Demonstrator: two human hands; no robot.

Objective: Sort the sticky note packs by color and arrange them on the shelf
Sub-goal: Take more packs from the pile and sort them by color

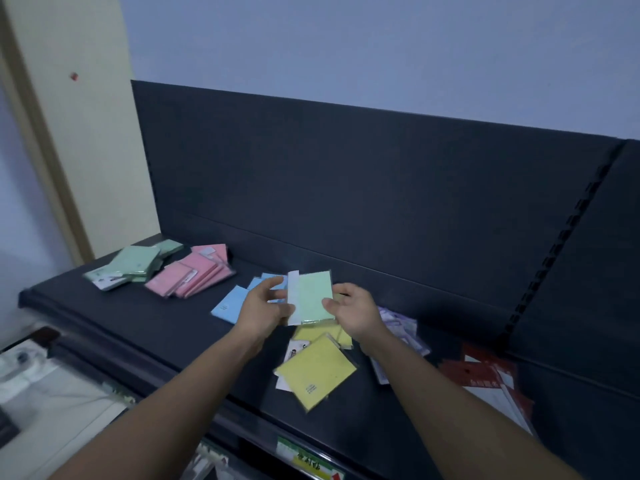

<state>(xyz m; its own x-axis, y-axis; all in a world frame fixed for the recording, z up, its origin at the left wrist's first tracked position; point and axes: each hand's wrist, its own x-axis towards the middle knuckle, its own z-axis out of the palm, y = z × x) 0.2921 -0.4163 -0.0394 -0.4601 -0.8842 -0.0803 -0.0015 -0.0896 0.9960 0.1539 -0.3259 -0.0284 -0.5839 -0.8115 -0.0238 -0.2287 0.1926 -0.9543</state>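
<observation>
**Item:** green pack [313,296]. Thin, flat and film-wrapped, with a white strip down its left edge.

**Location:** held face-up to the camera above the middle of the shelf [104,317], over the yellow packs [315,368], clear of the surface.

**Held by:**
- left grip [266,303]: fingers and thumb closed on the white-strip edge.
- right grip [353,313]: thumb on the face near the lower right corner, fingers behind, pinching that edge.

**Handling (judged):**
- Light; one grip should carry it.
- Stiff enough across its face to stay flat when held by one edge, though it would likely bend under a hard squeeze.
- The film looks glossy, so probably slippery. Pinch across the face and back near an edge rather than by the loose strip.
- Not fragile; corners may crease.

**Other stock on shelf:**
- green pile [135,263]: far left, fanned and overlapping.
- pink pile [194,275]: just beside the green pile, also fanned.
- blue packs [232,304]: partly hidden behind the left grip.
- yellow packs: loose and overlapping, nearest the front edge.
- purple packs [401,327]: partly hidden by the right forearm.
- red-and-white cards [491,379]: far right; type cannot be told.

**Destination (judged):** the green pile, well apart from the held pack, past the blue and pink.
</observation>
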